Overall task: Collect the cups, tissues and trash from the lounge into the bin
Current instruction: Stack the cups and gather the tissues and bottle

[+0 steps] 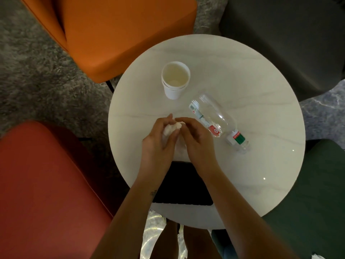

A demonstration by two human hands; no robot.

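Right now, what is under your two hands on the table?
A crumpled white tissue, gripped between the left hand and right hand; its lower part is hidden. Nearer the wrists, a flat black object lies partly covered by the forearms.

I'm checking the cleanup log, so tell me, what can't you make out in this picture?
Head view:
Tissue: mostly covered by the left hand and right hand; full size hidden.
Black flat thing: crossed by both forearms; unidentifiable.
Cups: nested; count unclear from above.
White scrap: cut off by the bottom edge.
Bin: out of frame.
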